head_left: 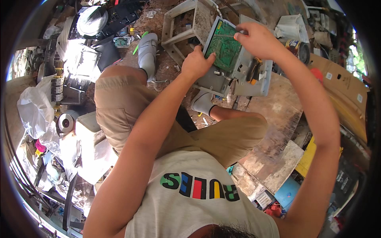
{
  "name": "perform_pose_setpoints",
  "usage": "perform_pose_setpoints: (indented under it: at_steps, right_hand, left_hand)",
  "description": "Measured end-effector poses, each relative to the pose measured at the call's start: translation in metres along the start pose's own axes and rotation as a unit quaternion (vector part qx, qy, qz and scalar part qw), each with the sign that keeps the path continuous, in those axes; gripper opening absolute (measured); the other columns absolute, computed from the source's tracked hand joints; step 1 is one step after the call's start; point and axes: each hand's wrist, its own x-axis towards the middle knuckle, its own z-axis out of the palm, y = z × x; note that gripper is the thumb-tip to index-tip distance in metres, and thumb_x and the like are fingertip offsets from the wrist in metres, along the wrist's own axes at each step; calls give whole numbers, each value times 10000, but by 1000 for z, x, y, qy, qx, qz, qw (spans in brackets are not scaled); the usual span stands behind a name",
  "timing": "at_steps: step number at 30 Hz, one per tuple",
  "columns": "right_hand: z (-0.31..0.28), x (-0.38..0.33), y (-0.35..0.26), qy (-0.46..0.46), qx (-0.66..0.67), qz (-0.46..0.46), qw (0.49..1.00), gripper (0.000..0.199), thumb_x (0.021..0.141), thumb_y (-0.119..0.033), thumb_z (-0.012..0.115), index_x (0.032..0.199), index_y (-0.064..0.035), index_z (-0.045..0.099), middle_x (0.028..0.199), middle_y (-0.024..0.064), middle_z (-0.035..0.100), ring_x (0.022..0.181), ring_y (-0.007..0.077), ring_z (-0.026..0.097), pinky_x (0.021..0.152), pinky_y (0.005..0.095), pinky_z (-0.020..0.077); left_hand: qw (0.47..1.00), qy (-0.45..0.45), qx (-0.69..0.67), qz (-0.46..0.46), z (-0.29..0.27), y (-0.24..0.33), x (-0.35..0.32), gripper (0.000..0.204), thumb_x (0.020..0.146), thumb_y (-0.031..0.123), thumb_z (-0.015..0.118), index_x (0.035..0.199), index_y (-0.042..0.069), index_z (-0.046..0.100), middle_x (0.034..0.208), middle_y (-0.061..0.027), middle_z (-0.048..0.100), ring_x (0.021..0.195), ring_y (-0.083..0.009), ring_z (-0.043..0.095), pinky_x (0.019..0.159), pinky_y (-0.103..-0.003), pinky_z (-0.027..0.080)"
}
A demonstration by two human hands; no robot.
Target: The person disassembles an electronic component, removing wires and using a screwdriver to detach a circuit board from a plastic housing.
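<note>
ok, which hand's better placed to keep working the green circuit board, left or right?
Right, probably. The right hand already holds a thin tool laid across the green circuit board. The left hand is only braced on the board's lower edge, steadying the grey metal casing.

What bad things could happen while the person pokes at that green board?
The right hand pushes a thin tool against the green circuit board; if it slips, it might jab the left hand pressing on the board's lower edge. The grey metal case is propped tilted, so it could slide or tip. A second tool with a dark and orange handle rests on the case and might fall off.
</note>
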Motion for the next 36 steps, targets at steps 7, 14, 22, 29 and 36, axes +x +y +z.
perform_pose_setpoints:
  at_steps: [7,14,22,29,36]
  right_hand:
    - [-37,54,-42,-255,168,350,886,191,907,-223,521,786,-79,560,661,4,478,474,76,320,426,265,268]
    - [-22,57,-45,-261,110,370,885,199,931,-214,565,985,-28,608,641,-1,503,458,119,381,413,294,309]
    - [-11,36,-37,-169,-391,-225,876,153,795,-132,625,854,-3,682,801,131,663,761,282,682,669,377,550]
    - [-15,53,-38,-240,-10,255,936,180,879,-185,586,859,-9,618,821,101,622,573,160,545,464,290,434]
    - [-2,60,-42,-262,109,389,877,180,926,-195,509,1022,-70,595,691,28,511,467,84,346,385,258,256]
  left_hand:
    - [999,-7,-18,-33,-9,4,-3,661,850,505,633,1197,-48,526,1001,-309,672,999,-443,654,865,-504,511]
    - [998,-28,-30,-42,-13,5,-5,631,851,498,631,1173,-36,531,953,-277,684,952,-440,665,835,-516,517]
    - [998,-38,-19,-45,-12,6,-2,635,846,500,630,1199,-19,534,982,-272,685,969,-425,664,848,-498,519]
    - [996,-34,-45,-69,-14,5,0,686,823,545,620,1210,-20,586,1011,-261,693,988,-417,666,869,-487,517]
    - [996,-45,-24,-73,-15,6,0,691,835,577,613,1236,15,601,1003,-249,698,992,-405,669,858,-479,522]
